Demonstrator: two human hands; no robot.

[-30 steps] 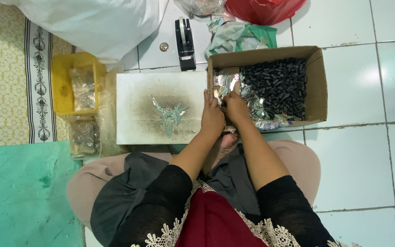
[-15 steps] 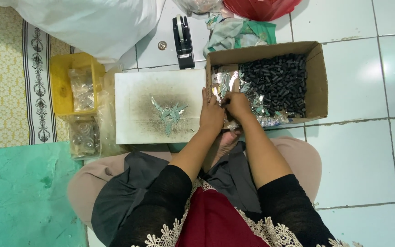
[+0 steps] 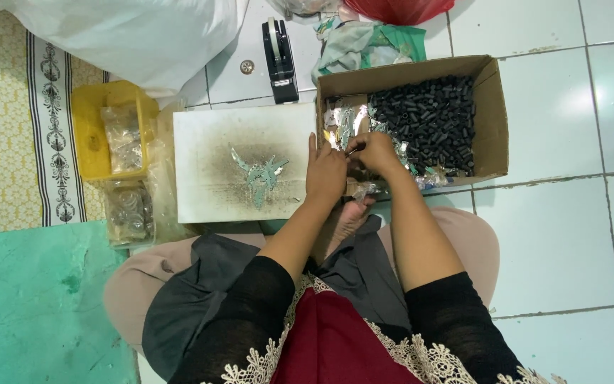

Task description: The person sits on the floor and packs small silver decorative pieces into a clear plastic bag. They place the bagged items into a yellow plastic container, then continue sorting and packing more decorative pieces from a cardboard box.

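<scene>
Head view: two hands (image 3: 327,174) (image 3: 376,151) meet over one cardboard box (image 3: 490,107).

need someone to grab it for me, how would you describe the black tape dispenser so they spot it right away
Start at the open cardboard box full of small black tubes. Just left of its top corner, above the smudged white board, the tape dispenser stands on the white tile. It is the only solid black, long, narrow thing there.

The hands are drifting apart a little — the left hand (image 3: 325,173) is now resting lower, at the near edge of the cardboard box (image 3: 490,121), while the right hand (image 3: 373,152) is pinching a small dark piece (image 3: 350,151) between them — both sitting centre frame.
</scene>
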